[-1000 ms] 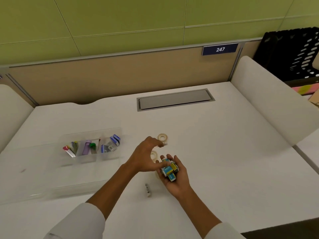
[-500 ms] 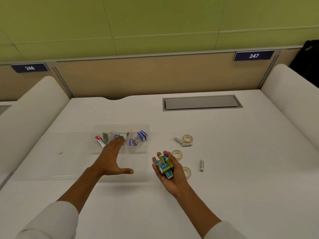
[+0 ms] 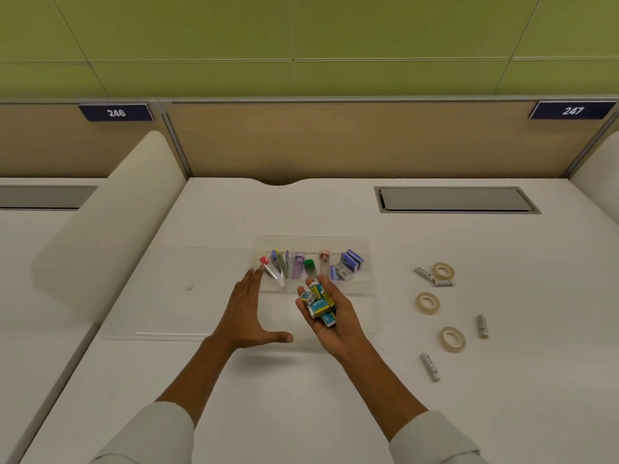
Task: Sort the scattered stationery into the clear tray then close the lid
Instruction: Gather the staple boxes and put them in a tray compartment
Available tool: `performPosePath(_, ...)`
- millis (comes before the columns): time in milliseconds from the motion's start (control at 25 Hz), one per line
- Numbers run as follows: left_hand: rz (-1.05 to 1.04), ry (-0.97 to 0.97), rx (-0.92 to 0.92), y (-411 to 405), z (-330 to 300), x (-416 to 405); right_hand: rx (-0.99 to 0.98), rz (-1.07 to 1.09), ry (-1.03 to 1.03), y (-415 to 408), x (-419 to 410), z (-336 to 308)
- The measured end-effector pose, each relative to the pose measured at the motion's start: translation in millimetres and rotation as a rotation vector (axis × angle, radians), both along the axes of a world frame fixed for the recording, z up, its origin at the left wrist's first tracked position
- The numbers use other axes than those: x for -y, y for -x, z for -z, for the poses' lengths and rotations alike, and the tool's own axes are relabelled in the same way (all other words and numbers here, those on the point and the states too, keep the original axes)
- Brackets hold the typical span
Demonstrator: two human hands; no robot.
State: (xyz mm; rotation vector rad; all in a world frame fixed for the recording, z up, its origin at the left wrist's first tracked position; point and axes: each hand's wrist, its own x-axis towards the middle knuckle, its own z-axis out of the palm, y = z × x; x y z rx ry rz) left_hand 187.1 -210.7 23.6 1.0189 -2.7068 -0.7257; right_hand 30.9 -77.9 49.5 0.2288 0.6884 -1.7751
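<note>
Currently mid-sort. Desk (image 3: 301, 413) under both hands; clear tray (image 3: 365, 262) sits just beyond the fingertips, its lid (image 3: 160, 296) lying flat open, out past the left hand. Left hand (image 3: 249, 313) is spread wide, holding nothing, hovering over the tray's near edge. Right hand (image 3: 330, 316) is palm-up, cupped around a pile of small boxes (image 3: 318, 304), right over the tray. Tape rolls (image 3: 427, 303) and staple strips (image 3: 430, 367) lie off to the right of it. Judgement: next move is to tip the boxes into a free compartment, low, so none bounce out. Lid comes last.
</note>
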Motion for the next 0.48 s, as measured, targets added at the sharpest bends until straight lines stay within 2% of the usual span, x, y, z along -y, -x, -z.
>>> performPosePath(120,-0.037,-0.058,-0.044,-9.6,9.0,1.5,-0.14,0.007,-0.007,-15.9,34.9,-3.1)
performPosePath(200,-0.058,-0.091,-0.074,-12.6,12.6,4.0,-0.316,-0.033,-0.057,-22.5,55.7,-1.4)
performPosePath(360,-0.07,-0.159,-0.17,-14.4,19.1,5.8,-0.956,-0.151,-0.266,-32.1,84.1,16.1)
performPosePath(480,-0.061,-0.2,-0.244,-16.8,25.5,9.3,-1.393,-0.245,-0.232,-34.3,91.4,29.5)
